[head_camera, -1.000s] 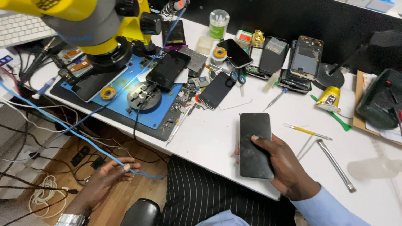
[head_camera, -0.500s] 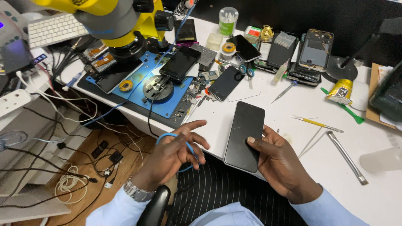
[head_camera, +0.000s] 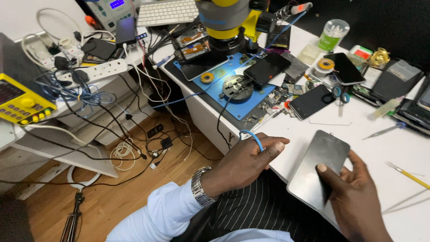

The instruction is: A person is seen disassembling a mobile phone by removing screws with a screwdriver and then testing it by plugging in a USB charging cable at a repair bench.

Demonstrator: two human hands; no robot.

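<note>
Left hand (head_camera: 244, 163) is curled around a thin blue cable (head_camera: 252, 136), thumb and fingers closed on it; the cable loops up over the knuckles, right at the near edge of the white workbench (head_camera: 358, 130). Right hand (head_camera: 354, 197) pins a dark smartphone (head_camera: 319, 168), thumb flat on its glass and fingers wrapped under its near end (fingers closed on the phone, not spread). The phone lies tilted on the workbench edge, just right of the left hand, screen blank.

Head view, everything placed off that phone:
- Beyond it, up and left: blue repair mat (head_camera: 233, 87) with a round metal fixture (head_camera: 238, 87), a yellow tape roll (head_camera: 206, 78) and another dark phone (head_camera: 267, 68) on it.
- Over the mat: yellow microscope head (head_camera: 228, 15), base hidden behind it.
- Straight beyond: a smaller black phone (head_camera: 312, 101), blue-handled scissors (head_camera: 337, 93) just beside it, loose small parts between them and the mat.
- Far beyond: green-labelled clear jar (head_camera: 333, 35), more phones and back covers along the far right.
- Right of it: tweezers (head_camera: 383, 131) and a yellow-handled tool (head_camera: 408, 175), both apart from the phone.
- Far left: white power strip (head_camera: 101, 69), yellow instrument (head_camera: 24, 101), cable tangle hanging over the wood floor (head_camera: 121, 192).
- Wrist of the left hand carries a metal watch (head_camera: 200, 186), with a pale blue sleeve.
</note>
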